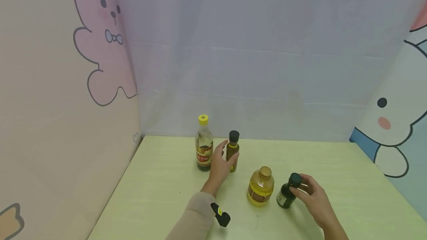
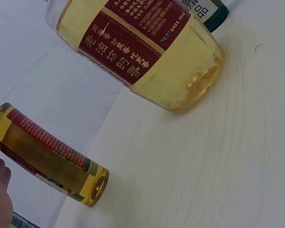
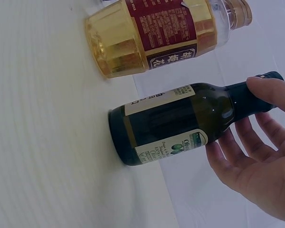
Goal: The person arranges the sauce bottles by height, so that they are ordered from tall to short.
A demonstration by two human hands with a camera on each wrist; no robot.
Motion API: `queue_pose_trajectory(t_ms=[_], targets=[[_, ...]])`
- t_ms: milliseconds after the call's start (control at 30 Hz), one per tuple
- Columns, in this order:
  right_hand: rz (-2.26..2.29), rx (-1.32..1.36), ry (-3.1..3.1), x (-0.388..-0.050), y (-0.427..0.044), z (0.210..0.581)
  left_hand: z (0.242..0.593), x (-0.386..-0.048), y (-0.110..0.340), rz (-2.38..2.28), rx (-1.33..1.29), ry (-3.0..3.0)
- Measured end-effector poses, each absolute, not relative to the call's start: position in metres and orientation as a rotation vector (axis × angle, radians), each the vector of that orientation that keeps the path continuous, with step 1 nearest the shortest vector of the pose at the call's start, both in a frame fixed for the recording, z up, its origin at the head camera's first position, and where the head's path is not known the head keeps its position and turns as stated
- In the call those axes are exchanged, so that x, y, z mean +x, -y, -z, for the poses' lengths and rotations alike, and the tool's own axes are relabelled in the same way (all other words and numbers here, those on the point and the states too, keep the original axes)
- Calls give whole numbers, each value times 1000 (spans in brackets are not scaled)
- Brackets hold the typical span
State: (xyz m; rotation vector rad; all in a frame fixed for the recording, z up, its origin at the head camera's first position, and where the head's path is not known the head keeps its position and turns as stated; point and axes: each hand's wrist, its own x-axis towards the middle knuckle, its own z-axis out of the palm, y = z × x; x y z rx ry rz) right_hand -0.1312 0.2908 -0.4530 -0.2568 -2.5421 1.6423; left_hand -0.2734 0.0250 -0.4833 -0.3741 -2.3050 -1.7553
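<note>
Head view: four capped bottles on one table (image 1: 160,195), two at the hands, two untouched.
Left hand (image 1: 220,167): thumb and fingers spread wide about the small black-capped bottle (image 2: 47,154), towards the back; contact hard to confirm.
Right hand (image 1: 315,199): thumb and fingers around the neck of the dark green bottle (image 3: 161,126), front right; base resting or just lifted, cannot tell.
Big oil bottle (image 1: 261,188): upright between the hands.
Yellow-capped bottle (image 1: 204,151): upright, just beside the left hand.
Progress: probably partway; three bottles apparently standing free, green one not yet released.
Tabletop: pale yellow-green, faintly grained.
Room: creased pale cloth (image 1: 253,55) behind, pink cartoon bear (image 1: 103,40) on the left wall.
</note>
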Motion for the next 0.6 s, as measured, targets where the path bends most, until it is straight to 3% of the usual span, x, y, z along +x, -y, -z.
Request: queue_pose_trajectory(t_ms=[600], targets=[[-1645, -210, 2515, -131, -291, 453, 491, -251, -19, 1746, -414, 2310]])
